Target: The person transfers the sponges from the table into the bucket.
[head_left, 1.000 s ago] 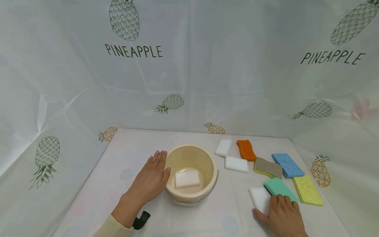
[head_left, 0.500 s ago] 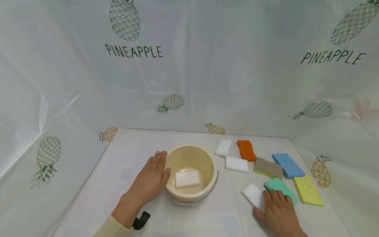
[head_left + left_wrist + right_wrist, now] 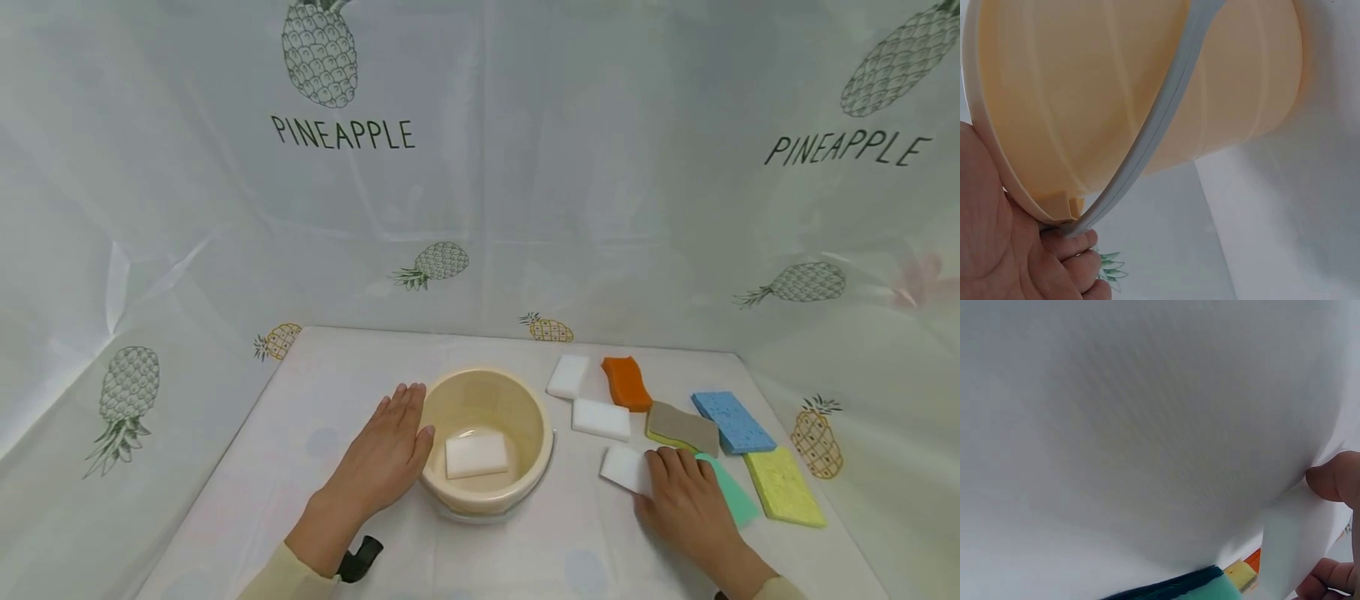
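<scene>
In the head view my left hand (image 3: 382,454) rests its straight fingers along the left side of a cream bucket (image 3: 487,503). The left wrist view shows the palm at the bucket's rim, the fingertips near where the grey handle (image 3: 1154,128) joins. Inside the bucket lies a white sponge (image 3: 476,455). To its right, my right hand (image 3: 688,498) pinches another white sponge (image 3: 624,468) between thumb and fingers; the right wrist view shows this sponge (image 3: 1297,540) tilted up. Below and beside that hand lies a green sponge (image 3: 733,496) with a dark scrubbing side, partly hidden.
Two white sponges (image 3: 601,418) lie right of the bucket. Near them are an orange sponge (image 3: 627,383), a grey-and-yellow sponge (image 3: 682,427), a blue sponge (image 3: 732,422) and a yellow sponge (image 3: 784,487). A pineapple-printed sheet (image 3: 600,208) hangs behind the table.
My right hand has taken hold of the white sponge beside the green one and moved it forward and left, turning it. The left hand stays at the bucket.
</scene>
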Available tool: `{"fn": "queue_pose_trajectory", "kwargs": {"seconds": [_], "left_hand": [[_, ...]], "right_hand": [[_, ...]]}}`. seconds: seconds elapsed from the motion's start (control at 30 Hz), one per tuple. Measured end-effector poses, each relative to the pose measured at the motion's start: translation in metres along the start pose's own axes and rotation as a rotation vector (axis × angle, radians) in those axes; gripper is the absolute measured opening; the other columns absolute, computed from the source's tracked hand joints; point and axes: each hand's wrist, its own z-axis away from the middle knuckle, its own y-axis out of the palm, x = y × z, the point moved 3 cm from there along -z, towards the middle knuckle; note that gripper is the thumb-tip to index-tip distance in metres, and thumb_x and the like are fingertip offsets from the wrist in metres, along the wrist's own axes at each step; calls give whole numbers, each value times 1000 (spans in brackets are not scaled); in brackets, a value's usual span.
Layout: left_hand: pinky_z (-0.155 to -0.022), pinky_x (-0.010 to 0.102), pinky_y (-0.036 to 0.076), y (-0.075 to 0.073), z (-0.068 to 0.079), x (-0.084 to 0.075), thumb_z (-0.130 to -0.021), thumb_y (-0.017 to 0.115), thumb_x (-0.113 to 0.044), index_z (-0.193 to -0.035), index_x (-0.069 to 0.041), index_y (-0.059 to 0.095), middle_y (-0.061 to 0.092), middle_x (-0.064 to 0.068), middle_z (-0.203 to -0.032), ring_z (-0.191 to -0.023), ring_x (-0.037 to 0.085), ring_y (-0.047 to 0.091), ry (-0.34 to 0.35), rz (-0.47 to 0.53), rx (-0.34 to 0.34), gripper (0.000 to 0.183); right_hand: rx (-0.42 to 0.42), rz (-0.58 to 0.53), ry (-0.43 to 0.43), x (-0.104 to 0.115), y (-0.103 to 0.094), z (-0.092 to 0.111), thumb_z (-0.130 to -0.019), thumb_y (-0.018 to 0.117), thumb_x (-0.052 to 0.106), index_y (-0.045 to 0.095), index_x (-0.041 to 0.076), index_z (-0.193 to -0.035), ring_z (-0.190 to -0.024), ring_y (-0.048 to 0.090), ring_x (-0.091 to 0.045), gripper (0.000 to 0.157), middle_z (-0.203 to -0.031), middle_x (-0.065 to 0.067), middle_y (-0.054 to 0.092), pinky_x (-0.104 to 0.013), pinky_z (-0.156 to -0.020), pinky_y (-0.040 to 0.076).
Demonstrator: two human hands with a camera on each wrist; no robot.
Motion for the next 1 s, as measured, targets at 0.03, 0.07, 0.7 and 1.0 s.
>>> {"fn": "queue_pose_trajectory", "kwargs": {"seconds": [0.03, 0.07, 0.7, 1.0], "left_hand": [[-131, 53, 26, 0, 0, 0, -112, 47, -32, -161, 8, 33, 38, 23, -167, -159, 38, 30, 0, 0, 3, 65], [-131, 54, 26, 0, 0, 0, -112, 47, -32, -161, 8, 33, 38, 23, -167, -159, 38, 30, 0, -1, 5, 65], [-132, 53, 22, -5, -1, 0, -113, 43, -36, -163, 6, 30, 33, 23, -169, -161, 37, 25, -3, -15, 57, 66], [-132, 54, 21, -6, -2, 0, -114, 41, -39, -163, 5, 32, 33, 24, -169, -161, 38, 24, 9, -60, 66, 67]], "right_hand": [[-3, -2, -6, 0, 1, -3, -69, 93, 37, 60, -6, -120, -103, 55, -41, 75, -113, -23, 62, -53, -82, 49], [-6, -3, -12, 0, 2, -6, -69, 93, 36, 60, -7, -121, -104, 55, -42, 75, -114, -23, 61, -54, -83, 49], [-56, 3, -95, 12, -5, -48, -74, 89, 37, 59, -6, -127, -109, 57, -42, 73, -122, -23, 62, -55, -91, 51], [-171, 17, -165, 17, -26, -77, -75, 83, 39, 59, -8, -124, -99, 59, -43, 72, -111, -25, 63, -54, -81, 52]]}}
